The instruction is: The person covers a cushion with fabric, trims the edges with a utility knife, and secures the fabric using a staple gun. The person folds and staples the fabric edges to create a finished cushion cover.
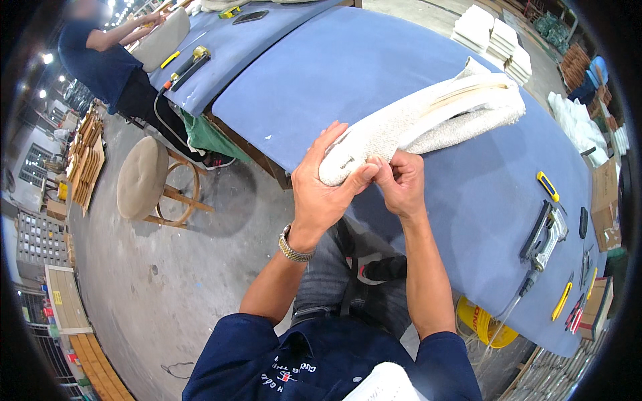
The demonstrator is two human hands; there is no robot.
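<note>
A curved, padded piece covered in cream nubby fabric [378, 137], perhaps a chair part, slants over the near edge of the blue table. Its far end rests on the tabletop, and a pale inner layer shows along its open side. My left hand [321, 184] is wrapped round the rounded near end, thumb on the fabric. Beside it, my right hand [403, 184] pinches the fabric's lower edge with curled fingers, its thumb close to the left thumb. Whatever lies between the right fingertips besides fabric is hidden.
On the blue table [294, 87], a staple gun [548, 234] with a hose lies right, among yellow cutters [562, 301] and other hand tools. A yellow bucket [478, 321] stands below. A round padded stool [144, 178] is at left. Another person [100, 60] works far left.
</note>
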